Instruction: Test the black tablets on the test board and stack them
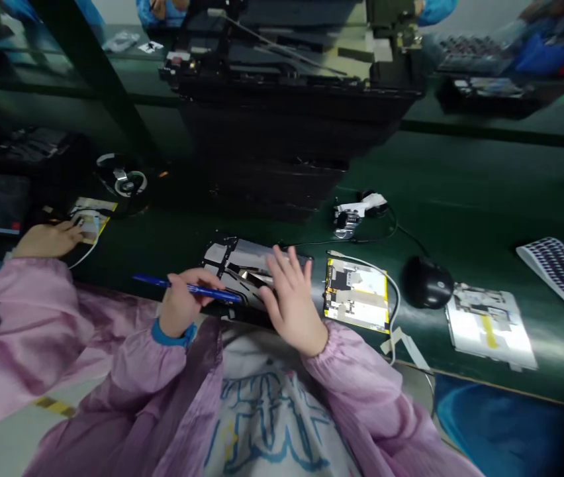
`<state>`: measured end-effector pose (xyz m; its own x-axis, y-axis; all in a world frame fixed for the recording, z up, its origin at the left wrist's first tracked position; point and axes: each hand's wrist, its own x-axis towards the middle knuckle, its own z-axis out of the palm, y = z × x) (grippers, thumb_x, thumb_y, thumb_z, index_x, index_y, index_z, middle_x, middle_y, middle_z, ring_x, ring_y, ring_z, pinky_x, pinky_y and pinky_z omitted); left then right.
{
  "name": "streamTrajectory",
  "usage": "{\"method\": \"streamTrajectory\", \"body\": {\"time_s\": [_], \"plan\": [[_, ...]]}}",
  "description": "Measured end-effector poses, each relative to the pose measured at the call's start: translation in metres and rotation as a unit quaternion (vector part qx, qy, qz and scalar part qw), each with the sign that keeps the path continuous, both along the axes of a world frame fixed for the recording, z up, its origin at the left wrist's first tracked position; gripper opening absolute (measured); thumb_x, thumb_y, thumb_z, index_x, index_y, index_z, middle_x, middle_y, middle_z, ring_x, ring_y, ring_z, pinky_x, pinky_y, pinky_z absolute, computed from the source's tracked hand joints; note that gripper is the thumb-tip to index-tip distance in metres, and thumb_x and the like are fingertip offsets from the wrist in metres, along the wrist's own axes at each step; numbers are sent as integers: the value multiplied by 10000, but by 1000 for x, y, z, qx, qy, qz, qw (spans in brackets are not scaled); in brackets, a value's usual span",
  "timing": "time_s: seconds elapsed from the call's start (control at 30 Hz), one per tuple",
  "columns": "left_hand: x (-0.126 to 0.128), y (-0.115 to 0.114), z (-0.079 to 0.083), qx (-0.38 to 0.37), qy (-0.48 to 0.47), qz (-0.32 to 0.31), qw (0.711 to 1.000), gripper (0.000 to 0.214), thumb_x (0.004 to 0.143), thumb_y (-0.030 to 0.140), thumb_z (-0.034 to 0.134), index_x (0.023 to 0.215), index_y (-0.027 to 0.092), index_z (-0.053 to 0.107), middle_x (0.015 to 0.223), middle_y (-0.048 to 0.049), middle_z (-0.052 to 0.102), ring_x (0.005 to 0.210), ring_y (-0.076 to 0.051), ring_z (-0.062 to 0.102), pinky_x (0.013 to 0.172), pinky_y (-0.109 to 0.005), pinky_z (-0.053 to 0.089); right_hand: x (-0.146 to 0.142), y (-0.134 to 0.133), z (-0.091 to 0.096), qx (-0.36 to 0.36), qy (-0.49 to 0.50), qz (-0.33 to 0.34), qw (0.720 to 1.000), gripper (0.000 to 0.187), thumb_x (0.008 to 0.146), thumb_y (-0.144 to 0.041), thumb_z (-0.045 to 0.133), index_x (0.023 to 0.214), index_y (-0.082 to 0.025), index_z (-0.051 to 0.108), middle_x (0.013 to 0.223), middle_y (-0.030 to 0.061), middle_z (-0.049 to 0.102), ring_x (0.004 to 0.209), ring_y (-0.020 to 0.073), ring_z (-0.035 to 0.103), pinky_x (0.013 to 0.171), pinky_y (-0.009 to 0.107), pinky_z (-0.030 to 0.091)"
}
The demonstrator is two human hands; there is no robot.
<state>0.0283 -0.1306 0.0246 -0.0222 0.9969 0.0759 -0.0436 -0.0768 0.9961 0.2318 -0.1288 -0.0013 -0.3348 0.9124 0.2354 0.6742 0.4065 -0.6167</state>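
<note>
My left hand, with a blue band at the wrist, grips a slim blue pen-like tool that lies slanted over the near left part of a flat device. The device rests at the table's front edge, with black and silver parts showing. Over its right side my right hand is spread, fingers stretched out and pointing away from me. Whether the palm presses on it I cannot tell. Just right of this hand lies an opened board with yellow edges, a white cable curving round it.
A tall stack of black trays stands ahead. To the right are a black round object, a silver panel and a dotted strip. At left, a co-worker's hand touches another board.
</note>
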Motion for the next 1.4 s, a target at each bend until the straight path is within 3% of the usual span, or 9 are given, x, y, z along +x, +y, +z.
{"method": "streamTrajectory", "body": {"time_s": [0.13,0.27,0.5,0.7,0.8,1.07,1.2,1.27,1.4], "plan": [[29,-5,-6,-64,20,-121,990,431,867,537,562,797,131,687,488,11,500,390,-85,415,368,-204,278,6,-10,17,-8,119,137,983,311,978,-379,374,1081,-166,576,1047,127,650,1088,261,566,1022,499,393],[39,1,-11,-69,28,-183,980,355,881,470,565,777,137,628,539,16,516,431,-84,444,399,-201,319,15,-12,13,-29,126,136,982,273,984,-356,380,897,-178,567,829,86,621,805,217,565,743,376,478],[49,8,-9,-110,126,-332,928,506,854,602,530,609,163,473,493,22,482,434,-90,454,454,-221,361,33,-8,15,-99,304,51,946,309,942,-325,488,1229,-208,497,800,7,578,722,145,574,695,294,499],[45,7,-4,-230,-48,-291,927,385,886,524,538,1077,204,440,607,57,556,309,-65,413,319,-174,294,44,3,13,-205,379,12,902,234,893,-427,578,841,-200,601,623,-12,620,555,119,597,544,242,494],[41,8,-3,-170,-141,-298,929,387,834,433,657,1094,203,485,815,-29,642,445,-116,584,379,-211,430,49,5,13,-230,420,29,878,274,860,-477,619,848,-207,572,610,-21,634,536,127,615,534,246,514],[40,9,16,17,81,-238,968,368,911,355,568,603,153,567,521,-28,604,382,-85,501,364,-190,353,53,-3,23,-129,194,180,956,413,1000,-440,329,770,-198,572,656,24,614,584,129,578,558,246,480],[24,19,32,82,-12,-151,985,238,878,314,615,685,182,574,566,-9,634,426,-112,538,366,-193,370,99,28,9,-95,168,10,981,440,1004,-446,297,721,-210,539,548,-11,541,499,132,540,518,259,480],[29,25,30,23,31,-202,979,106,803,229,684,772,177,597,661,-20,674,527,-130,606,447,-204,449,124,58,-4,27,111,-114,987,380,989,-417,344,768,-203,567,788,74,657,797,202,647,772,368,539],[57,32,1,-54,174,-278,943,16,747,155,617,743,140,621,683,-38,655,605,-137,610,545,-226,468,146,113,-35,116,5,-116,986,309,958,-348,356,852,-169,584,1326,200,547,1284,304,481,1073,517,395]]}}
